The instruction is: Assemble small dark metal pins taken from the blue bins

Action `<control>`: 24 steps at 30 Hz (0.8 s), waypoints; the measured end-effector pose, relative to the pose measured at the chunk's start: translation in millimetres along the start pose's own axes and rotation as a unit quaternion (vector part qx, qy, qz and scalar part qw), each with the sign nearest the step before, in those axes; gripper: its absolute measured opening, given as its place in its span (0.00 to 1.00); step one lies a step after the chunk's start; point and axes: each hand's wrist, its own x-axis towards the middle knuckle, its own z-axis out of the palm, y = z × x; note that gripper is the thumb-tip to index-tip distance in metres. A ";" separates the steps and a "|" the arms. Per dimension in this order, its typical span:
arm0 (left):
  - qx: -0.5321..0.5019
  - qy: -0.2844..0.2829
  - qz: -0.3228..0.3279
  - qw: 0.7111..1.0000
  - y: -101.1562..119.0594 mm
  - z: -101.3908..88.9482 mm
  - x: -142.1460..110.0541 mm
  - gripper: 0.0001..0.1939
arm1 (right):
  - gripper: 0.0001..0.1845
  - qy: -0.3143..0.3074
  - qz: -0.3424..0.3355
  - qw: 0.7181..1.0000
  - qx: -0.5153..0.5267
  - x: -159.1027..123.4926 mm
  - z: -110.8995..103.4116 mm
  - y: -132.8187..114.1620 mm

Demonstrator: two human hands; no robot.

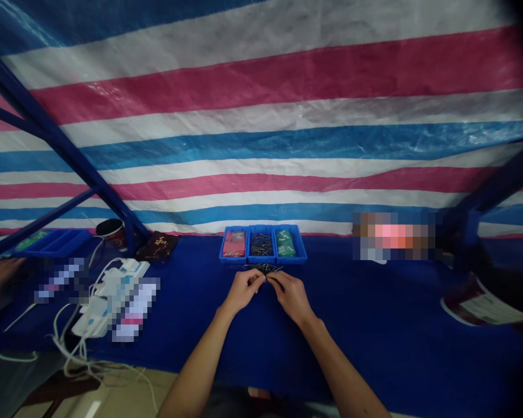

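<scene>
Many slender pieces [267, 267] just beyond fingertips [261, 278]

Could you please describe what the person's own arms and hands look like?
The left hand and right hand are ungloved, with no ring that I can make out. The left forearm and right forearm are bare, with no sleeve, watch or cable visible. Any sleeves higher up are out of view.

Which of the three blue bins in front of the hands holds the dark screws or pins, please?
The middle bin: it holds loose, dark, thin pieces, while its neighbours have pink and green inside.
</scene>
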 end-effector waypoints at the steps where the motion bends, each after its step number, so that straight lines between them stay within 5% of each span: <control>1: -0.001 -0.001 0.000 1.000 -0.1 0.0 -0.1 0.17 | 0.12 -0.001 0.001 1.000 0.000 -0.1 0.2 0.3; 24: 0.015 -0.007 0.013 1.000 3.8 0.8 -1.8 0.17 | 0.12 -0.015 0.014 1.000 -0.004 0.3 -2.9 -3.7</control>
